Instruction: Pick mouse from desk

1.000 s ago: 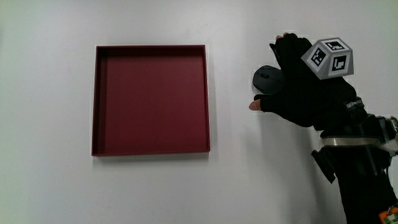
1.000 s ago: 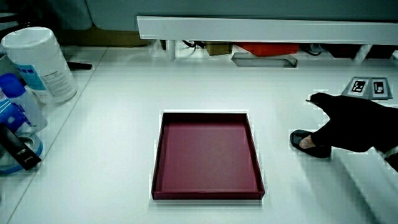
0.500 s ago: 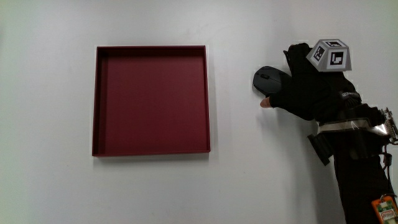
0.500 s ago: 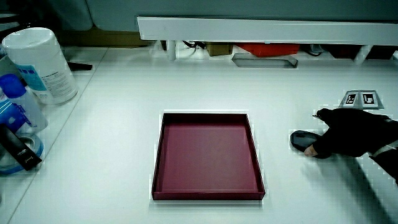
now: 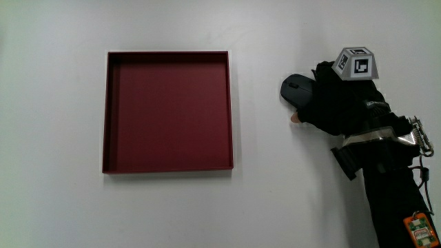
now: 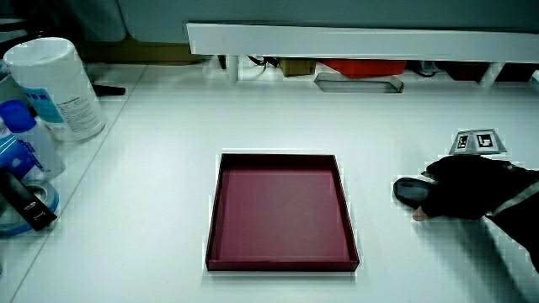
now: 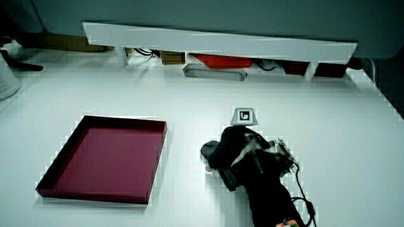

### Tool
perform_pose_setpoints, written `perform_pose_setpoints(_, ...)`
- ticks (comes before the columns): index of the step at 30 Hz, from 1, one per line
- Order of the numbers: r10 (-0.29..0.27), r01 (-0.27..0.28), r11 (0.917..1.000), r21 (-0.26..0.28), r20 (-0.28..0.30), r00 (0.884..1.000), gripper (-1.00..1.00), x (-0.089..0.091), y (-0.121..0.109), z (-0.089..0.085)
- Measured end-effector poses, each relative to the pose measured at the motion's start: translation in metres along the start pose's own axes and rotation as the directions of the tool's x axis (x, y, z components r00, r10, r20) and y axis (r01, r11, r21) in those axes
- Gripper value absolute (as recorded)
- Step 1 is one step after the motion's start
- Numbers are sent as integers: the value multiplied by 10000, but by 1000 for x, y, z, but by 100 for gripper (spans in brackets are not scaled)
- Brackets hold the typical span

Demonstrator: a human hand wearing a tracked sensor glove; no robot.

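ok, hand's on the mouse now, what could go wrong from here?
The hand covers only part of the mouse; its end toward the red tray sticks out, so the grip may be shallow and it could slip on lifting. The mouse sits flat on the table, so fingers may struggle to get purchase.

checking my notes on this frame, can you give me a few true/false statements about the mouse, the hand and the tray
1. The hand lies on the mouse. True.
2. The mouse is inside the red tray. False: it sits on the white table beside the tray, apart from it.
3. The red tray holds nothing. True.
4. The mouse has been lifted clear of the table. False: in a side view the mouse rests on the table surface under the hand.
5. A patterned cube sits on the back of the hand. True.
6. The hand is over the tray. False: it is beside the tray, over the mouse.
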Motion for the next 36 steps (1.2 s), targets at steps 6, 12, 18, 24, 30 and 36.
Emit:
perform_pose_setpoints(6,-472,466,9987,182,302,9984,33,0,4,-1)
perform_pose_setpoints(12,-695,666,9967,457,643,9955,67,-6,0,2)
perform_pose_setpoints(18,-716,607,9917,1132,949,9929,100,-10,-4,4)
perform_pose_setpoints(24,-764,610,9873,1466,1020,9918,100,-10,-6,4)
perform_pose_setpoints(30,-649,484,9865,1565,1016,9927,100,-10,-9,6)
perform_pose_setpoints(36,-28,-212,9718,2349,1016,9948,100,-19,-40,22)
